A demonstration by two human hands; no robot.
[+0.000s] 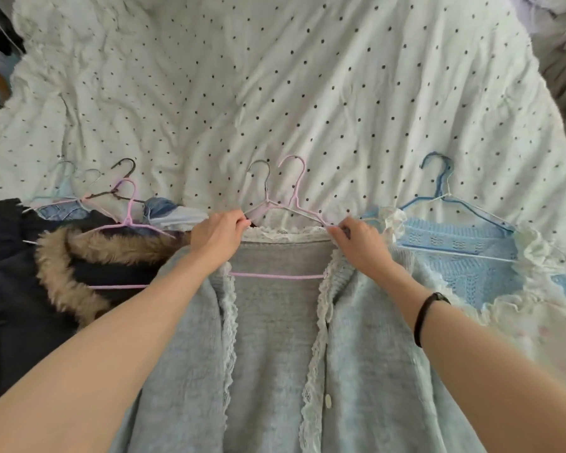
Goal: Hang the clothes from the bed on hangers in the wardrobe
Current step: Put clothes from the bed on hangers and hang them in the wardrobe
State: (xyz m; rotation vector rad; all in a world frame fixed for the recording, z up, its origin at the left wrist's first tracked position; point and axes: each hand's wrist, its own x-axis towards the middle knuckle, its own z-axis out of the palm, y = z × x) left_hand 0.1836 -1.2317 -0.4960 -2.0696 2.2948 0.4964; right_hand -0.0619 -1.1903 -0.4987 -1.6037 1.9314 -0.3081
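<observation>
The bed (275, 76) is covered; the cardigan (275, 338) lies at its near edge. Its collar is pinched over the pink hanger (276, 276) by the left hand (218, 238) and right hand (360, 245). The second hanger's hook (258, 174) beside could be snagged.

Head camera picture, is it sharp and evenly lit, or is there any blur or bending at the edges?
Head view: soft, even daylight, no glare; the cardigan, both hands and the pink hanger look fairly sharp; wide-angle bending curves the spotted bedcover at the edges and stretches the forearms; corners look softer.
</observation>
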